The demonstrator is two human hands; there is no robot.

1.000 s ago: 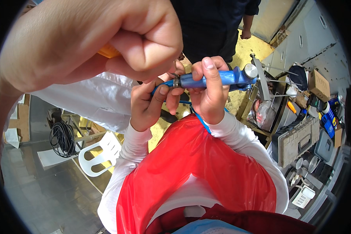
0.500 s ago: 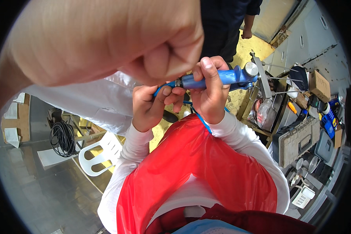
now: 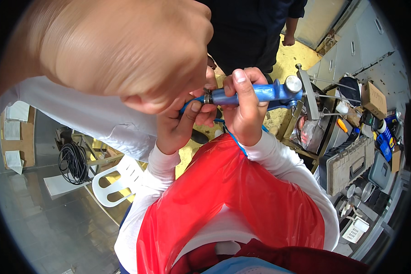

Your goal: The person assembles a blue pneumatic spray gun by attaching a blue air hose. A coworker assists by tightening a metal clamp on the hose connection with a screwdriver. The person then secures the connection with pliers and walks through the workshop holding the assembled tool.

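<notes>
My right hand (image 3: pixel 244 109) is wrapped round the body of a blue tool (image 3: pixel 271 92) with a round metal knob at its far right end. My left hand (image 3: pixel 174 130) pinches a blue hose (image 3: pixel 194 102) where it enters the tool's left end. A metal hose clamp (image 3: pixel 207 97) rings that joint, just beside my left fingertips. Another person's large hand (image 3: pixel 137 55) reaches in from the upper left, close above my left hand, and partly covers it. What its fingers touch is hidden. A loop of blue hose (image 3: pixel 235 140) hangs below my right hand over my red apron (image 3: pixel 233 182).
At right, a worktop holds a grey tool case (image 3: pixel 351 166), a cardboard box (image 3: pixel 374 100) and blue items (image 3: pixel 386 141). A white plastic chair (image 3: pixel 119 180) and coiled black cable (image 3: pixel 74 162) are at left. A person in dark clothes (image 3: pixel 246 32) stands ahead.
The other person's hand has shifted left and down, closer over my left hand, and its wrist has turned. My hands and the blue tool have barely moved.
</notes>
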